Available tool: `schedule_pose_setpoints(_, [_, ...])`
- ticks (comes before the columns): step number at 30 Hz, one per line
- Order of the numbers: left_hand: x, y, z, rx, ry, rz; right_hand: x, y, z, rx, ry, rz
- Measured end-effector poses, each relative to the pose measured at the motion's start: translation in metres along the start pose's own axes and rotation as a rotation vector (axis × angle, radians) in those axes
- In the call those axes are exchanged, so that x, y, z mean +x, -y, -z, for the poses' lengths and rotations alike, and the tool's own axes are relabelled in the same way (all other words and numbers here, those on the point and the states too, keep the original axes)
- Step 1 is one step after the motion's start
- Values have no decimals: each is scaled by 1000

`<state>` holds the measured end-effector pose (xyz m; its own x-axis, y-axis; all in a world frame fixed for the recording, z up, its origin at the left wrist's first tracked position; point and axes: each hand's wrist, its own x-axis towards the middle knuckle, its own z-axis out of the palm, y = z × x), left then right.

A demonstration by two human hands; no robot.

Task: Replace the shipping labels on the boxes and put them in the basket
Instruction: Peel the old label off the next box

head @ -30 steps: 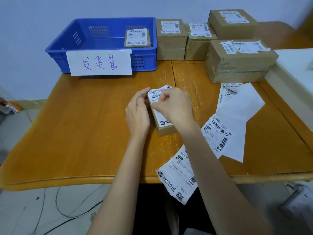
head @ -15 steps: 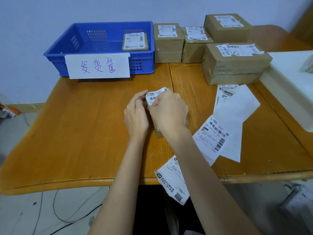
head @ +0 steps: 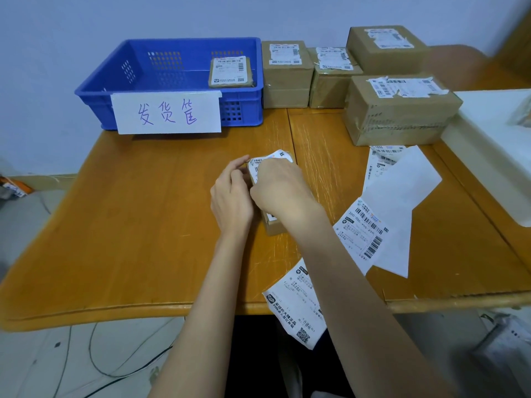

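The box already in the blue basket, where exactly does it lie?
In the head view, the small labelled box lies in the blue basket's right corner by the far wall, just left of the cardboard boxes standing outside.

Both forearms are bare to the frame's lower edge, with the left hand [head: 231,196] and right hand [head: 283,188] ungloved, no sleeves visible.

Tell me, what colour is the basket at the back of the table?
Blue, with a white handwritten paper sign on its front; the head view shows the basket clearly.
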<state>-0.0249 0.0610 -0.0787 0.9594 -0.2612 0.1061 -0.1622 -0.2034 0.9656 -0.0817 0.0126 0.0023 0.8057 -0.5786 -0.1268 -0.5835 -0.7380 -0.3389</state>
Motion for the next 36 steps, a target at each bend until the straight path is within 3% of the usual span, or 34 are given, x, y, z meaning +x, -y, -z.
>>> schedule_pose_setpoints(6, [0, 1, -1, 15, -7, 31, -3, -31, 0, 575, -91, -127])
schedule_pose_setpoints(14, [-1, 0, 0, 14, 6, 22, 6, -24, -19, 154, -126, -31])
schedule_pose_setpoints(22, [1, 4, -1, 20, 10, 5, 1, -32, -18, 231, -147, 34])
schedule_pose_setpoints(28, [2, 6, -2, 25, 10, 0, -7, -41, -6, 594, -139, -15])
schedule_pose_setpoints(32, [1, 5, -1, 36, 23, -6, -4, -33, -13, 262, -152, 51])
schedule_pose_setpoints(36, [1, 5, -2, 27, 19, -10, -4, -34, -16, 187, -161, 72])
